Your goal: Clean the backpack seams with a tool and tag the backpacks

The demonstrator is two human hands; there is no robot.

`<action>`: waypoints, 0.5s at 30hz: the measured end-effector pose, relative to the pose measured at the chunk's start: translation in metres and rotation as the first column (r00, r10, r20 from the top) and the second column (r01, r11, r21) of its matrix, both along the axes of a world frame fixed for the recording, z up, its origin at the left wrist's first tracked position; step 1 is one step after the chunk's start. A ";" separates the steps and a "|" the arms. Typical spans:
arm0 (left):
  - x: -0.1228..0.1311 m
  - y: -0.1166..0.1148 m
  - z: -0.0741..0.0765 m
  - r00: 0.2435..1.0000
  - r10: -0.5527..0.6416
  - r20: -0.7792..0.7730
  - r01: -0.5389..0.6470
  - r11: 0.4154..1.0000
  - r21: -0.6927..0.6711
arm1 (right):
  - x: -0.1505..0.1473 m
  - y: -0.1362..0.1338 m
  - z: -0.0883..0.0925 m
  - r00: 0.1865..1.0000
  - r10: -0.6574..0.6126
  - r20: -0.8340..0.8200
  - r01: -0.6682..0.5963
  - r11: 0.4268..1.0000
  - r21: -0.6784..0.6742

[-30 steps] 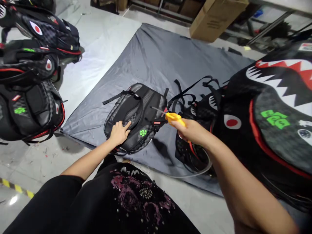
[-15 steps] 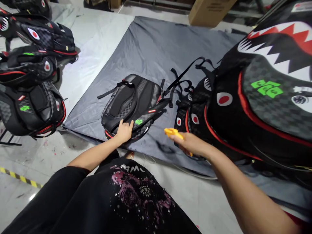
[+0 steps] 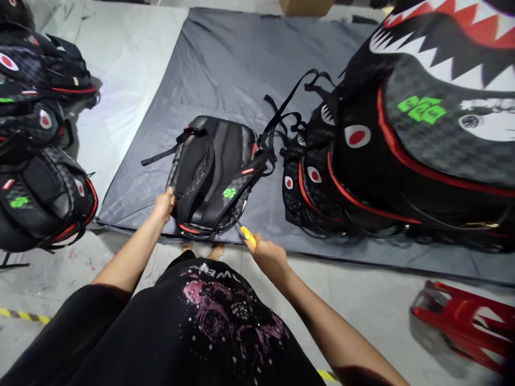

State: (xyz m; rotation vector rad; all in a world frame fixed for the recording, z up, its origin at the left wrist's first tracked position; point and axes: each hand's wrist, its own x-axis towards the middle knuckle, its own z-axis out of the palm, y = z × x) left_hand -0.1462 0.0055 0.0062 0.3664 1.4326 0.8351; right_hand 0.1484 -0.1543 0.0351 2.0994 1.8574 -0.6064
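A black checkered backpack point(image 3: 213, 161) lies with its straps and padded back facing up on the grey sheet, a green patch on one strap. My left hand point(image 3: 164, 206) is closed on its lower left edge. At its lower right corner, my right hand point(image 3: 269, 254) is closed around a yellow-handled tool point(image 3: 248, 236). A thin dark tip points from the tool toward the backpack's side; its exact kind does not show clearly, and I cannot tell whether the tip touches the fabric.
To the right, a row of black backpacks point(image 3: 358, 177) with shark teeth and red-eye prints stands on the grey sheet point(image 3: 225, 59). More backpacks point(image 3: 44, 187) are piled at left. A red plastic stool point(image 3: 462, 321) is at lower right, a cardboard box point(image 3: 306, 6) at the back.
My left hand has moved from the backpack's strap area to its left edge. My right hand has brought the yellow tool leftward to the backpack's lower right corner. The view has shifted.
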 end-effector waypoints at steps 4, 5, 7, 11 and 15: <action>-0.017 0.026 -0.022 0.978 -0.068 0.200 0.103 0.980 -0.172 | -0.022 0.013 -0.017 0.994 0.079 0.075 -0.074 0.996 -0.058; -0.015 0.028 -0.026 0.967 -0.074 0.242 0.118 0.977 -0.175 | -0.028 0.021 -0.021 0.994 0.097 0.056 -0.093 0.993 -0.079; -0.008 0.027 -0.032 0.945 -0.077 0.317 0.136 0.977 -0.166 | -0.041 0.039 -0.028 0.991 0.130 0.005 -0.129 0.986 -0.109; -0.002 0.023 -0.040 0.887 -0.065 0.457 0.144 0.980 -0.141 | -0.059 0.056 -0.034 0.986 0.167 -0.015 -0.168 0.982 -0.088; -0.009 0.021 -0.049 0.789 -0.135 0.599 0.198 0.979 -0.040 | -0.056 0.036 -0.041 0.991 -0.052 0.122 0.063 0.994 -0.090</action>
